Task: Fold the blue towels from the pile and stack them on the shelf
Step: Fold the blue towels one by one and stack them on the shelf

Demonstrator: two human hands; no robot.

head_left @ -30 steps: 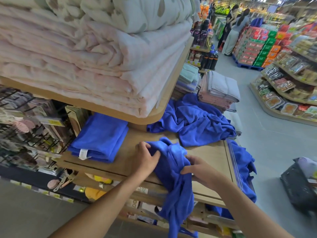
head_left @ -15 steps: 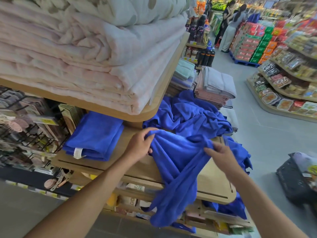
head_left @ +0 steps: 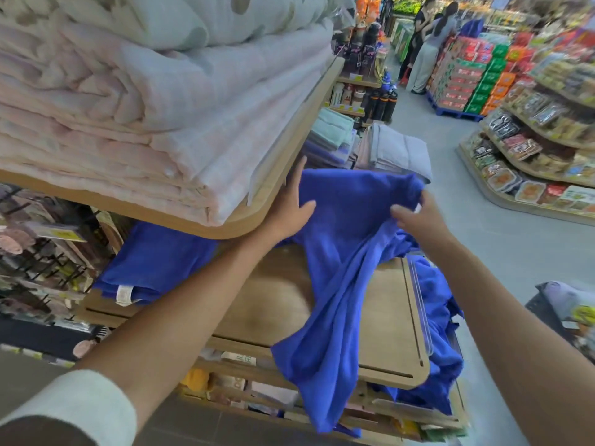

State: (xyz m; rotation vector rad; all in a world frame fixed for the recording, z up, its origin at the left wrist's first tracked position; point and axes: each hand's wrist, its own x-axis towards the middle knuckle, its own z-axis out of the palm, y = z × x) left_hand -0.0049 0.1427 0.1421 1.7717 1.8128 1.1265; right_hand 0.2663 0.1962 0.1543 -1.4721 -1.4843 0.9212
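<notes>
A blue towel [head_left: 341,259] hangs spread between both hands above the wooden shelf [head_left: 273,304]. My left hand [head_left: 289,207] grips its upper left edge, just under the rim of the upper shelf. My right hand [head_left: 415,217] pinches its upper right corner. The towel's lower part droops over the shelf's front edge. A folded stack of blue towels [head_left: 151,262] with a white label lies at the shelf's left. More loose blue towels [head_left: 441,317] hang off the shelf's right end, mostly hidden behind the held towel.
An upper shelf [head_left: 289,156] loaded with thick pink and white bedding overhangs the work area. Grey and pastel folded towels [head_left: 396,149] lie beyond. A snack display [head_left: 541,149] lines the aisle's right side, two people stand far back, and a dark basket [head_left: 553,310] sits on the floor.
Both hands have lifted the towel up and away from the shelf and pulled it wider apart. It went from a bunched heap to a spread, hanging sheet.
</notes>
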